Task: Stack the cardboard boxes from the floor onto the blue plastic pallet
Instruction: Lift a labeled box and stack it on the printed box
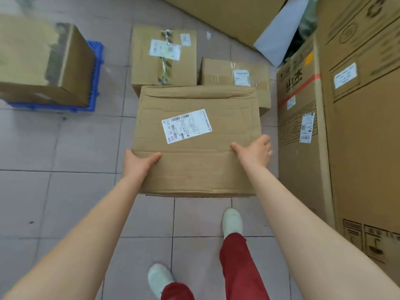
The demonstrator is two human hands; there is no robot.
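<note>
I see the box (195, 139) in front of me, above the tiled floor (65, 191): plain brown cardboard, creased and dented, with a white shipping label (186, 126) on top. My left hand (138, 163) grips its near-left edge, thumb flat on the lid; my right hand (255, 152) clasps the right edge, fingers curled over the side. The blue ribbed plastic pallet (95, 68) sits far left, bearing another box (43, 61). Two more boxes (142, 61) lie beyond.
</note>
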